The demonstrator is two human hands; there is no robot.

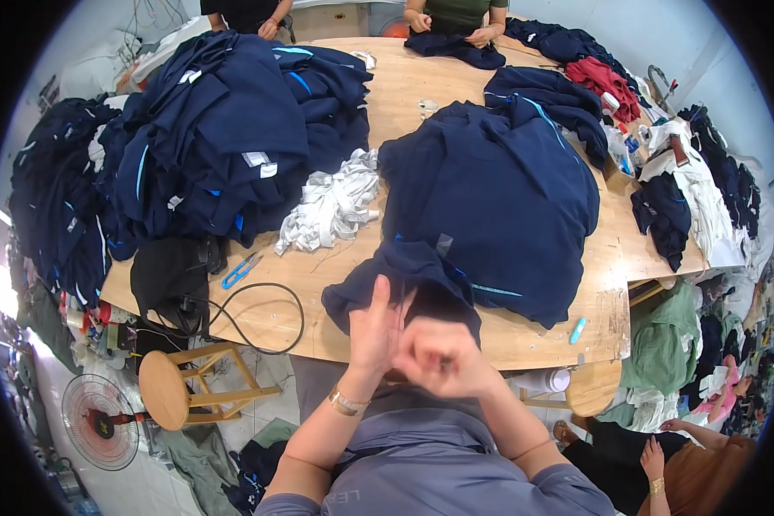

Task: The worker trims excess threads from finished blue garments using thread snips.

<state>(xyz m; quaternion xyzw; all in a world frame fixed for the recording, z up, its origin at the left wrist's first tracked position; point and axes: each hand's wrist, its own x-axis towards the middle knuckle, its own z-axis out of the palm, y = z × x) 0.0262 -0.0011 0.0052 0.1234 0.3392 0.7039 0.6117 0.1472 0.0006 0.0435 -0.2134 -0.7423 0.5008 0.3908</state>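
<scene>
My left hand is raised over the table's near edge, thumb up and fingers stretched out. Close beside it, my right hand is curled closed and slightly blurred. A small dark spot shows at its fingers, but I cannot make out what it is. Behind both hands lies a bunched part of a navy garment. It adjoins a big heap of navy garments with light blue trim. Whether either hand touches the cloth is unclear.
Blue thread snips and a black cable lie to the left. White cloth strips sit mid-table beside a tall navy pile. A turquoise marker lies right. Two people work at the far edge. A wooden stool stands left.
</scene>
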